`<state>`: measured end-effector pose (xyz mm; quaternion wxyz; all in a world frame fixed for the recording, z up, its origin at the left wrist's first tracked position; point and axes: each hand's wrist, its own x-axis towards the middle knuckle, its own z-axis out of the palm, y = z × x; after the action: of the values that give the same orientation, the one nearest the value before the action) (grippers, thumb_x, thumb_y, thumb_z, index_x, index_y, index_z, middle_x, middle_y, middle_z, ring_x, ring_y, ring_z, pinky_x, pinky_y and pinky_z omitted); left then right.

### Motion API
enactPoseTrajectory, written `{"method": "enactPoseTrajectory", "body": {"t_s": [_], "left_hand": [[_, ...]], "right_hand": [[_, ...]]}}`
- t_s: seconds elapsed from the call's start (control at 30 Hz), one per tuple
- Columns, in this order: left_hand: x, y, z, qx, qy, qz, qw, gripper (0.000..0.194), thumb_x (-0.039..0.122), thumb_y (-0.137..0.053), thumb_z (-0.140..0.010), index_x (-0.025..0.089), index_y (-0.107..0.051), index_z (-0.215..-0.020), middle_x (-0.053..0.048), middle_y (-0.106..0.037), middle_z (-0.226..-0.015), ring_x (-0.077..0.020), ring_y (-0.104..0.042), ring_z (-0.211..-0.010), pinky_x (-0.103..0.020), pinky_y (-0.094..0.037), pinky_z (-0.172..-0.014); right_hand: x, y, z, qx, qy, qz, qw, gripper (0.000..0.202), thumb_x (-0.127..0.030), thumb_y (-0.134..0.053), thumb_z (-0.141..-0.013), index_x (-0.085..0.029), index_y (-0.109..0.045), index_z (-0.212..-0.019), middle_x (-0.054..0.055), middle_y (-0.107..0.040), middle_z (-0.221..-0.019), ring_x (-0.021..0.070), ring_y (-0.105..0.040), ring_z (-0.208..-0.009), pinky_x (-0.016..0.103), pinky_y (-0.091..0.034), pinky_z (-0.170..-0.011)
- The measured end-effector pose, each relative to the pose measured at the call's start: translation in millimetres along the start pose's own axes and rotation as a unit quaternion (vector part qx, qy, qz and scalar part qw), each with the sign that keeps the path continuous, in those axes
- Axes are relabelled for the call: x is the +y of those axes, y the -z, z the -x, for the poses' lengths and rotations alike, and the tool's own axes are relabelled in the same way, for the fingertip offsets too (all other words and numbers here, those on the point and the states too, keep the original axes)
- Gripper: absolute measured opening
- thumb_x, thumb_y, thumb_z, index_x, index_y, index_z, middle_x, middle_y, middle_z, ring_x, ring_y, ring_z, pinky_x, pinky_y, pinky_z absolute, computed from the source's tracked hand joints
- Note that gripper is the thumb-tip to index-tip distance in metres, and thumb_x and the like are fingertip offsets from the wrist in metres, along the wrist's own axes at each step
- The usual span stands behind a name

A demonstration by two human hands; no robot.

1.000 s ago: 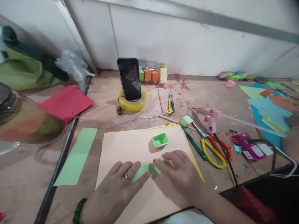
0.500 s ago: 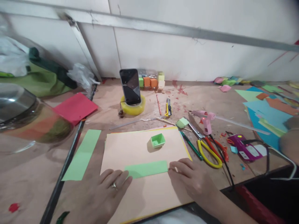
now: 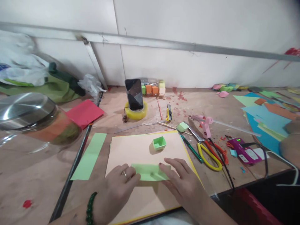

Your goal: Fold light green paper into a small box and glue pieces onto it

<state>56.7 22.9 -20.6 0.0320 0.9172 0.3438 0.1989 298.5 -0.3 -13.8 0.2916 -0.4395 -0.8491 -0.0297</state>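
A light green paper strip point(image 3: 150, 172) lies crosswise just over a stack of pale peach paper point(image 3: 131, 150), its lower edge casting a shadow. My left hand point(image 3: 117, 190), with a ring and a green bead bracelet, pinches the strip's left end, fingers curled. At the right end my right hand point(image 3: 185, 184) holds it, index finger on top and thumb below the edge. Beyond the strip sits a small open green paper box point(image 3: 159, 143). A second green strip point(image 3: 90, 157) lies flat on the table to the left.
Scissors point(image 3: 209, 156), a green pen point(image 3: 192, 149), a pink glue gun point(image 3: 202, 124) and a cutter point(image 3: 169, 112) lie right and beyond. A phone point(image 3: 134, 94) leans in a tape roll point(image 3: 136, 114). A glass jug point(image 3: 42, 125) stands left; another person's arm point(image 3: 292, 147) shows far right.
Both hands have come in over the strip and now grip its ends; its near edge has lifted. The view has tilted up slightly and shifted left.
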Motion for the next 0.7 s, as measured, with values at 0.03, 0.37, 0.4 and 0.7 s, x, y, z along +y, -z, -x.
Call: {"method": "enactPoseTrajectory", "body": {"t_s": [0.03,0.37,0.4,0.7], "left_hand": [[1,-0.5,2,0.017,-0.029,-0.021,0.999,0.029,0.003,-0.036,-0.091,0.018,-0.061,-0.089,-0.003,-0.060,-0.073,-0.0176,-0.052,-0.063,-0.030,-0.045,-0.058],[4,10.0,-6,-0.018,0.018,0.047,0.999,0.031,0.009,-0.038,-0.092,0.020,-0.063,-0.076,-0.002,-0.057,-0.068,-0.0163,-0.051,-0.062,-0.028,-0.045,-0.058],[3,10.0,-6,-0.015,0.037,0.075,0.996,0.032,0.011,-0.038,-0.093,0.020,-0.063,-0.075,-0.002,-0.057,-0.068,-0.0163,-0.052,-0.063,-0.028,-0.045,-0.058],[1,9.1,-7,-0.020,0.122,0.145,0.982,0.035,0.014,-0.040,-0.091,0.019,-0.056,-0.060,-0.001,-0.055,-0.062,-0.0134,-0.053,-0.059,-0.023,-0.043,-0.054]], "right_hand": [[-2,-2,0,-0.004,0.013,0.001,1.000,0.022,-0.012,-0.043,-0.094,-0.017,-0.062,-0.104,0.011,-0.066,-0.095,0.0204,-0.059,-0.088,0.033,-0.055,-0.074],[4,-11,11,-0.054,-0.054,-0.038,0.996,0.017,-0.013,-0.055,-0.088,-0.023,-0.069,-0.090,0.011,-0.064,-0.106,0.0230,-0.056,-0.097,0.036,-0.055,-0.076],[5,-11,12,-0.057,-0.066,-0.062,0.994,0.018,-0.012,-0.056,-0.088,-0.024,-0.069,-0.093,0.011,-0.063,-0.112,0.0235,-0.055,-0.102,0.037,-0.056,-0.078],[11,-14,11,-0.039,-0.169,-0.162,0.971,0.017,-0.013,-0.054,-0.087,-0.019,-0.063,-0.074,0.010,-0.065,-0.100,0.0209,-0.059,-0.092,0.035,-0.056,-0.074]]}}
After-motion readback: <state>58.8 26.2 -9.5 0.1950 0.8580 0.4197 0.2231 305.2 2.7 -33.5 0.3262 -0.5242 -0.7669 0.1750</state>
